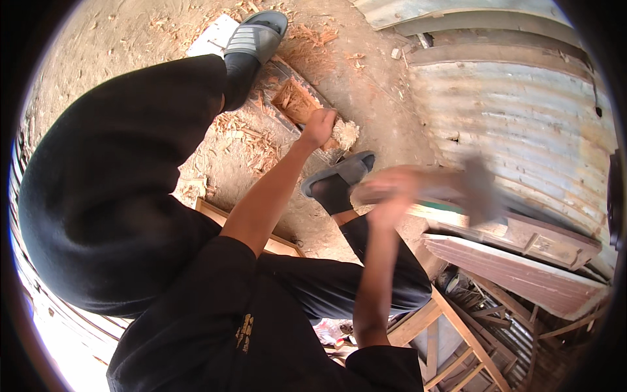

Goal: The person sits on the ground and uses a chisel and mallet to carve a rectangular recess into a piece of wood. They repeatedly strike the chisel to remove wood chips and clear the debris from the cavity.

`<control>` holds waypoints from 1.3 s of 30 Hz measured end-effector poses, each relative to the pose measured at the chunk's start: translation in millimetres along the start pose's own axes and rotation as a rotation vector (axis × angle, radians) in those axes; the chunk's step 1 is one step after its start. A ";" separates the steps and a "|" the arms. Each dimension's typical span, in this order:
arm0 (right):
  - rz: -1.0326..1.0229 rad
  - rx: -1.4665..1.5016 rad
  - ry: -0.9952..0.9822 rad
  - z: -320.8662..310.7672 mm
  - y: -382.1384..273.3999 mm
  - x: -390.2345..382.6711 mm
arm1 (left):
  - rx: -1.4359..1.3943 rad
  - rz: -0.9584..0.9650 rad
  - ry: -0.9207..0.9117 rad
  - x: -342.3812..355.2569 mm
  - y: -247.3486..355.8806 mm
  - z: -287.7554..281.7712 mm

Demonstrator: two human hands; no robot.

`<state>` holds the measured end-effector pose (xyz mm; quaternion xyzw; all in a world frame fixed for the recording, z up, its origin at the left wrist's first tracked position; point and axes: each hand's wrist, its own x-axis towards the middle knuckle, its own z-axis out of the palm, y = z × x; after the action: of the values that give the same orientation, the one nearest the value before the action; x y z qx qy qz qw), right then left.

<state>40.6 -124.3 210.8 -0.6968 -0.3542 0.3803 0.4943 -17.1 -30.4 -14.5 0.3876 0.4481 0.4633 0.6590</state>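
A long wooden block [276, 72] with a shaving-filled hollow lies on the ground between my sandaled feet. My left hand [318, 127] is closed round a tool with a pale, frayed end [346, 134], held at the hollow's near right end; its working tip is hidden. To the right, my right hand [392, 202] grips the handle of a hammer-like tool [481, 193] with a dark head, both smeared by motion. My left sandal [255, 40] is at the block's far end, by a white board [204, 36]; my right sandal [346, 171] is beside its near end.
Corrugated metal sheeting [509, 111] runs along the right, with panels [509, 268] leaning below it. A wooden frame [467, 340] and scrap timber fill the lower right. A light wooden piece [212, 212] lies behind my left forearm. Wood shavings [241, 140] are strewn over the dirt floor.
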 end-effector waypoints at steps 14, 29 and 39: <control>0.655 0.277 0.037 -70.5 -8.3 -73.0 | 0.207 -0.243 -0.465 -13.6 73.5 -5.3; 0.668 0.670 -0.120 -57.4 30.1 -80.5 | 0.495 -0.088 -0.681 -81.9 -13.7 -110.0; 0.783 0.845 0.055 -77.3 35.5 -74.5 | 0.807 0.280 -0.469 3.9 74.1 10.2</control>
<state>78.5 -230.7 207.4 -0.5278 0.1258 0.6253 0.5609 -26.2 -7.6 56.3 0.7628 0.3751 0.2371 0.4704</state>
